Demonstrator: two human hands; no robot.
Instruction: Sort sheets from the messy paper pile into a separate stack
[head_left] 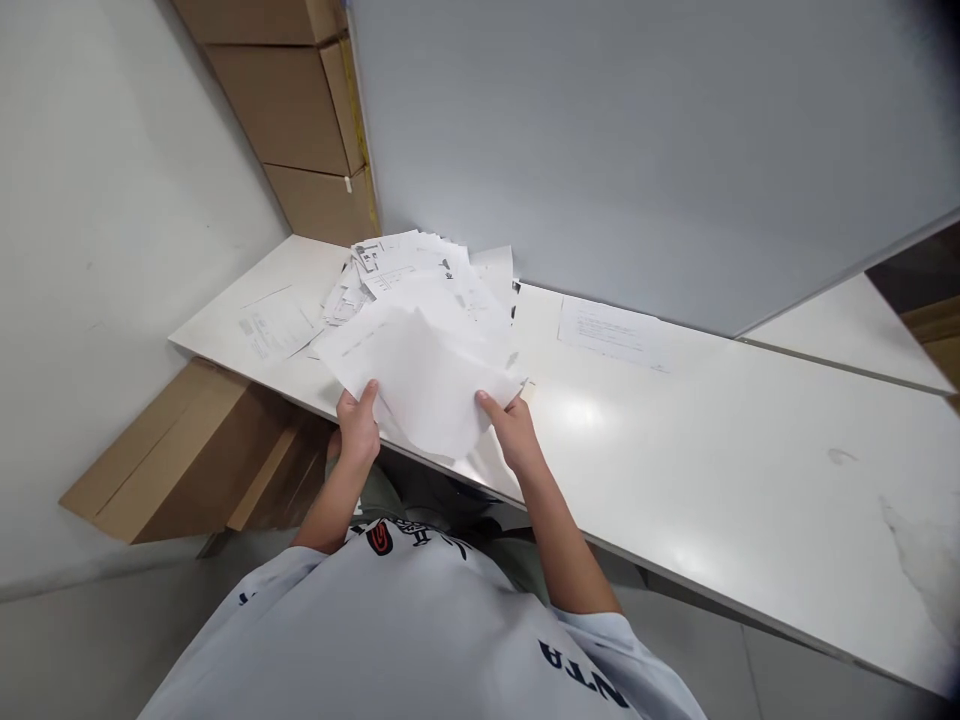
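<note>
My left hand point(358, 425) and my right hand point(514, 430) both pinch the near edge of a loose sheaf of white paper sheets point(424, 385), which droops and overlaps a messy pile of printed papers point(405, 265) lying on the white table point(712, 470). The sheaf hides the near part of the pile. Two single printed sheets lie apart on the tabletop, one point(274, 325) to the left of the pile and one point(611, 333) to the right.
A large whiteboard point(637, 150) stands along the table's far side, and a white wall point(112, 200) runs along the left. Stacked cardboard boxes point(285, 110) rise in the far left corner. Flat cardboard point(202, 460) leans below the table's left end.
</note>
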